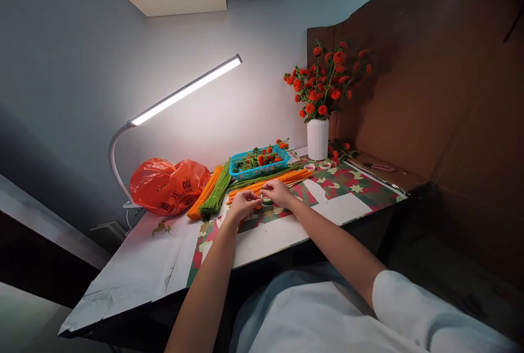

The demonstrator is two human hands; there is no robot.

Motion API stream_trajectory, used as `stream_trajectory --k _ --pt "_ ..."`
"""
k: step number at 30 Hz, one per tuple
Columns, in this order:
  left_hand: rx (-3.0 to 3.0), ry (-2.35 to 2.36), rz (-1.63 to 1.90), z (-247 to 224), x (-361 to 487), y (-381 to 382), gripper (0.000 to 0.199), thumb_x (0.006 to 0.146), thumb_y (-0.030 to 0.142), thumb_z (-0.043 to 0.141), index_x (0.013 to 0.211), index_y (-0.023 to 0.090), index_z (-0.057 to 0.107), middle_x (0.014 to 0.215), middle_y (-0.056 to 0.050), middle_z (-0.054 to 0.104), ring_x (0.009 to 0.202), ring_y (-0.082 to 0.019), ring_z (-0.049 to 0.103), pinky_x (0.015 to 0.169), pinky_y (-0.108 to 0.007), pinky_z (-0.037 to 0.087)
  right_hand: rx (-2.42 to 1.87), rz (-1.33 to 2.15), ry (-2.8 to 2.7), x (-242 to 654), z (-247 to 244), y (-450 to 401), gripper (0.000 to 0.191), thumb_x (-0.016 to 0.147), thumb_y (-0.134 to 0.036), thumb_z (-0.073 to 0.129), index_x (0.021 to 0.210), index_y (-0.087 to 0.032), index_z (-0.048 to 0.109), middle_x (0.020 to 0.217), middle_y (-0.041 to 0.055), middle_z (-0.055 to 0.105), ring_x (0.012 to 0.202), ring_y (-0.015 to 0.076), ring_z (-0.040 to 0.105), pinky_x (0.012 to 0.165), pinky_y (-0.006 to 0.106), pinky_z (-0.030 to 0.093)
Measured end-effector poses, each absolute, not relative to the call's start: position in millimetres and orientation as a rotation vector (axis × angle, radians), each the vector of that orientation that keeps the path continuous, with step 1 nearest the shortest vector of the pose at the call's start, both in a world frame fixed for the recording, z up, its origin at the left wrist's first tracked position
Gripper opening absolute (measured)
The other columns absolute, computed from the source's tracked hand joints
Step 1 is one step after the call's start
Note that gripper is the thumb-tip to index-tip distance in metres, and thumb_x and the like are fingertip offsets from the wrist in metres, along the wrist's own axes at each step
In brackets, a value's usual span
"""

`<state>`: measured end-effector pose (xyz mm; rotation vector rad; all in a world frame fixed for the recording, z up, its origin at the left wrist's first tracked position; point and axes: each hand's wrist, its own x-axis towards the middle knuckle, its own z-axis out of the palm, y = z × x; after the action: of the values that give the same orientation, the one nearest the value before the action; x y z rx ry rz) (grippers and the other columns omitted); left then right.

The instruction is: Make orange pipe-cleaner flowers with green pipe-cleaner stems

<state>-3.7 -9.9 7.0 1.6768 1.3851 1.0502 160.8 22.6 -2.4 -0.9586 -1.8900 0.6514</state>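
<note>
My left hand (244, 204) and my right hand (278, 192) meet over the front of the table, fingertips pinched close together. Whatever they pinch is too small to make out; a bit of orange shows just under the fingertips, and a pale ring-like thing is partly hidden by my right hand. Right behind the hands lie loose orange chenille stems (301, 175), with thin green stems beyond them. To the left of my left hand are a bundle of green chenille stems (216, 190) and an orange bundle (207, 192).
A blue basket (235, 171) of orange flowers stands behind the stems. Further right are a white vase (317, 140) with orange flowers and tape rolls (325, 165). An orange plastic bag (164, 186) sits at left beneath a lit lamp (188, 89). Tall cardboard (417, 80) borders the right side.
</note>
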Motion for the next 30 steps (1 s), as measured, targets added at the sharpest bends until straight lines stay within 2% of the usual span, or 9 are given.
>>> stream_trajectory --k 9,21,30 --pt "1.708 1.335 1.213 3 -6 -5 0.035 0.051 0.037 0.079 0.065 0.017 0.054 0.062 0.001 0.062 0.053 -0.012 0.057 0.049 -0.022 0.043 -0.999 0.640 -1.878 160 -3 23 0.026 0.078 -0.038 0.061 0.068 -0.016 0.068 0.060 -0.0005 0.060 0.062 0.0124 0.049 0.062 0.024 0.032" --pt "2.060 1.495 1.344 11 0 -16 0.017 0.065 0.029 0.071 0.071 0.020 0.057 0.069 0.001 0.066 0.066 -0.015 0.061 0.063 -0.026 0.044 -1.001 0.661 -1.829 162 -8 30 0.029 0.078 -0.044 0.059 0.070 -0.017 0.066 0.060 -0.0007 0.060 0.064 0.0136 0.050 0.063 0.024 0.033" --pt "2.091 1.415 1.318 7 -1 -13 0.012 0.066 0.026 0.065 0.073 0.020 0.058 0.074 0.000 0.068 0.070 -0.017 0.065 0.068 -0.028 0.048 -1.053 0.595 -1.841 163 -4 26 0.028 0.079 -0.042 0.059 0.070 -0.018 0.067 0.064 -0.0001 0.062 0.068 0.0147 0.051 0.064 0.025 0.032"
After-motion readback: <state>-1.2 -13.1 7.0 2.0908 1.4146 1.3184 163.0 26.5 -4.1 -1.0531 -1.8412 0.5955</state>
